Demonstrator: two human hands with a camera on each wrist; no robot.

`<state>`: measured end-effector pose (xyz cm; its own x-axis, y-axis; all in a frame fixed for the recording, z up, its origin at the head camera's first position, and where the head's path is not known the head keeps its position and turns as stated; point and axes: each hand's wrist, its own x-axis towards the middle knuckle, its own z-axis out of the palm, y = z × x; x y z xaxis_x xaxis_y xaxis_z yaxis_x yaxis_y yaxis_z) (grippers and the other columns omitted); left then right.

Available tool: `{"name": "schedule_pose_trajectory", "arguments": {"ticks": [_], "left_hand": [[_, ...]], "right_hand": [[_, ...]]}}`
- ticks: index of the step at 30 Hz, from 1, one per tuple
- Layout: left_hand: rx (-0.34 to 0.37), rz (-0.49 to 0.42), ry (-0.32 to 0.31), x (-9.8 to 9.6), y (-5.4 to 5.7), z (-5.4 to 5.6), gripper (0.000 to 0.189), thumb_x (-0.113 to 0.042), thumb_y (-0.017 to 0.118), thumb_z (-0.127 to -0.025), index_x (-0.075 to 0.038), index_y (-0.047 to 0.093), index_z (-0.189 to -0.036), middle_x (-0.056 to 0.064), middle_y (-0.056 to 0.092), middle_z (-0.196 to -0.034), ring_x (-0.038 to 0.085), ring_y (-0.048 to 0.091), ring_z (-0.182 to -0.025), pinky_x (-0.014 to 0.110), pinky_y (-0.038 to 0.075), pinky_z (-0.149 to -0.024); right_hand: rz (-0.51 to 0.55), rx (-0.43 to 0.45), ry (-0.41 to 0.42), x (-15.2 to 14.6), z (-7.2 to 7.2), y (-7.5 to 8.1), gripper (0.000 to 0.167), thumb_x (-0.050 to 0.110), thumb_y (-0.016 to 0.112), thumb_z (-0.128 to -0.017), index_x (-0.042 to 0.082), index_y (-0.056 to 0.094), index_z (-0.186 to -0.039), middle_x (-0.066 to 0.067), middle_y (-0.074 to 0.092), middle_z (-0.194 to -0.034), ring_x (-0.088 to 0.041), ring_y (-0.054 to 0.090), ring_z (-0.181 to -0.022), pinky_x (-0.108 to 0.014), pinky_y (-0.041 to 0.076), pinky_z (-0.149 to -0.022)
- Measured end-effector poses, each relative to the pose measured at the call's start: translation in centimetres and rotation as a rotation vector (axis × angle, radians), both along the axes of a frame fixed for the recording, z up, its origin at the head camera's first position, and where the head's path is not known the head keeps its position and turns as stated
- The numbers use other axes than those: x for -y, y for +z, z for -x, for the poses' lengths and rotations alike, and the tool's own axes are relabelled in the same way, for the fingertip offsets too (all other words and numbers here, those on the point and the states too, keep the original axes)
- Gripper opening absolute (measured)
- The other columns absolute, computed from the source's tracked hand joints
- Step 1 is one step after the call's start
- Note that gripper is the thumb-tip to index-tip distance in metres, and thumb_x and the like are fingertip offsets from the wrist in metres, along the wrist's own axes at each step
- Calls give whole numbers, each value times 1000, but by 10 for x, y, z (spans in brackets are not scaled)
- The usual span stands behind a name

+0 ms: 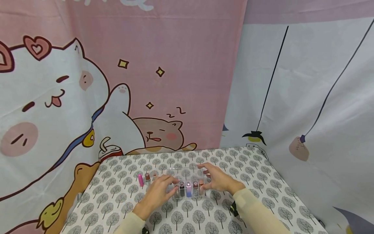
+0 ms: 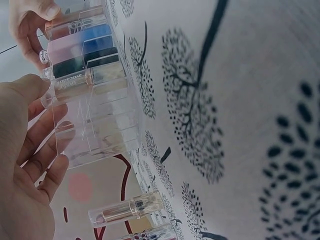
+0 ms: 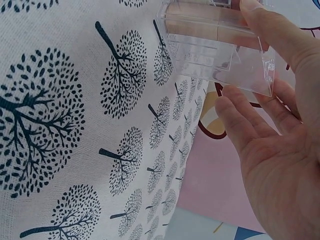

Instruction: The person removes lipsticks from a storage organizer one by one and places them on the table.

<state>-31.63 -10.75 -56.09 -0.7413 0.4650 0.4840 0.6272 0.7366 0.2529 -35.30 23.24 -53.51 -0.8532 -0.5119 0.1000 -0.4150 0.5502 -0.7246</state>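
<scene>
A clear plastic organizer (image 1: 182, 169) stands on the tablecloth, with several lip tubes upright along its near row. One of them is pink and blue (image 1: 188, 189); a black one (image 1: 182, 189) stands beside it. At the left end my left hand (image 1: 159, 191) pinches the top of a clear-capped tube (image 2: 75, 86) by thumb and index finger, its other fingers behind the organizer's wall. My right hand (image 1: 219, 179) grips the right end, thumb at the front beside a peach tube (image 3: 200, 22) and fingers round the side and back.
Left of the organizer stand a bright pink tube (image 1: 141, 180) and a brown-topped lipstick (image 1: 147, 177). Another clear-capped lipstick (image 2: 122, 210) stands nearby. The tablecloth (image 1: 187, 221) has a tree print. Cartoon-printed curtains (image 1: 187, 65) hang behind and beside the table.
</scene>
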Motion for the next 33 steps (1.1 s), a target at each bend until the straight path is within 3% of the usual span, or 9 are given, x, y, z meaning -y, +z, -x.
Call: {"name": "schedule_pose_trajectory", "arguments": {"ticks": [14, 20, 27, 33], "left_hand": [[-26, -10, -8, -1, 0, 1, 27, -30, 92, -102, -23, 85, -127, -7, 87, -123, 10, 80, -109, 45, 70, -103], [-31, -23, -8, -1, 3, 0, 26, -27, 92, -101, -22, 85, -125, -5, 87, -123, 12, 81, -108, 47, 71, -101], [-8, -48, -27, 1, 5, 0, 26, -27, 92, -102, -20, 85, -127, -2, 87, -124, 17, 84, -106, 44, 72, -99], [-80, -49, -47, 1, 3, 0, 26, -23, 93, -100, -17, 85, -124, -2, 87, -121, 17, 83, -103, 40, 73, -94]], "right_hand": [[-9, -11, -1, -1, 1, -2, 103, 23, 102, -89, 13, 46, -174, -17, 50, -180, -53, 62, -154, -69, 58, -127], [-17, -21, 1, -1, 2, -2, 103, 23, 102, -89, 11, 46, -174, -17, 50, -180, -50, 64, -153, -64, 60, -126], [-13, -19, 5, -1, 1, 0, 102, 23, 102, -90, 9, 45, -174, -18, 50, -180, -51, 63, -153, -66, 59, -126], [-15, -15, 6, -1, 0, 0, 101, 22, 101, -90, 11, 46, -174, -18, 50, -180, -50, 63, -154, -66, 59, -127]]}}
